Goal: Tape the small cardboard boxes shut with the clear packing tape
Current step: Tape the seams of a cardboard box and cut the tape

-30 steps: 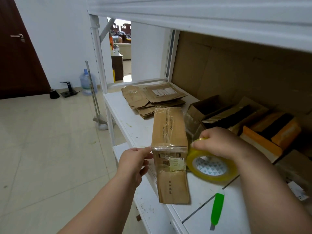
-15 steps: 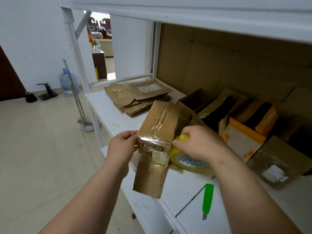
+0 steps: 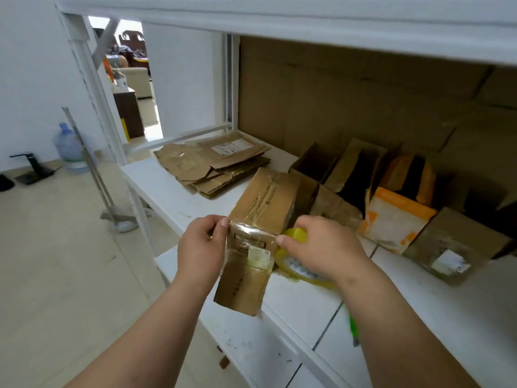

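Nearest you, a green-handled cutter lies on the white shelf, partly hidden under your R forearm. Your L hand pinches the L top corner of the small cardboard box w/ thumb and fingers curled; its near end flap hangs open over the shelf edge. Your R hand is curled round the clear packing tape roll, thumb at the box's R top corner, roll touching the shelf just beside the box. A strip of tape runs across the box's near top edge btwn your thumbs. Behind the box, to the R, several open boxes stand in a row, incl. an orange-and-white one. Further back on the L, a stack of flattened cartons lies on the shelf. On the floor beyond: a water jug.
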`<state>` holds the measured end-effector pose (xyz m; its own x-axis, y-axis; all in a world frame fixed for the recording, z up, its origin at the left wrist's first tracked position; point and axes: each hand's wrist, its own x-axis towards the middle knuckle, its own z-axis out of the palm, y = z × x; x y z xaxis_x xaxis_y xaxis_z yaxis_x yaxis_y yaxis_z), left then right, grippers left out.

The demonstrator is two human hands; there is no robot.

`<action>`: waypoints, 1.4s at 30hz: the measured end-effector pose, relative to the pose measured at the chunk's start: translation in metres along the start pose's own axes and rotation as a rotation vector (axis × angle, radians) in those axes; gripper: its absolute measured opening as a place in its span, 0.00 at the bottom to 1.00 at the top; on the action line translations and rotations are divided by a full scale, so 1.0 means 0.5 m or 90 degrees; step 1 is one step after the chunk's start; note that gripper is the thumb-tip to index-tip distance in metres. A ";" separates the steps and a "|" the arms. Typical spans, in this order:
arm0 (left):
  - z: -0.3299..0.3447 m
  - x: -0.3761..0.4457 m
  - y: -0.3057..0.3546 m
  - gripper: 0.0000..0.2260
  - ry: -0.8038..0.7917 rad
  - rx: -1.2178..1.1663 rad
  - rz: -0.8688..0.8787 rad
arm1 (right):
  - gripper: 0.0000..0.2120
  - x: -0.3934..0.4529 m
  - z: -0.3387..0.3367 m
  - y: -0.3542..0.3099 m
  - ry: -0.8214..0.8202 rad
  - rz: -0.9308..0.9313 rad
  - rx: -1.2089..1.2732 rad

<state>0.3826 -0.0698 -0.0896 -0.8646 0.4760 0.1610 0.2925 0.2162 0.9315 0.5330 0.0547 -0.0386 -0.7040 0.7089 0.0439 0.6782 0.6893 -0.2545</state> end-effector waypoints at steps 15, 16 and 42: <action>-0.033 0.046 0.025 0.20 -0.140 0.222 0.117 | 0.32 -0.006 0.024 -0.073 0.048 0.146 -0.140; -0.032 0.048 0.020 0.19 -0.139 0.211 0.117 | 0.31 -0.007 0.028 -0.075 0.063 0.156 -0.144; -0.013 0.070 -0.025 0.53 -0.099 0.076 0.024 | 0.08 -0.022 0.006 -0.130 -0.072 0.069 0.284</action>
<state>0.3463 -0.0614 -0.0938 -0.7817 0.6090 0.1343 0.3779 0.2913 0.8788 0.4957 0.0016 -0.0256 -0.6695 0.7354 -0.1049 0.6097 0.4632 -0.6432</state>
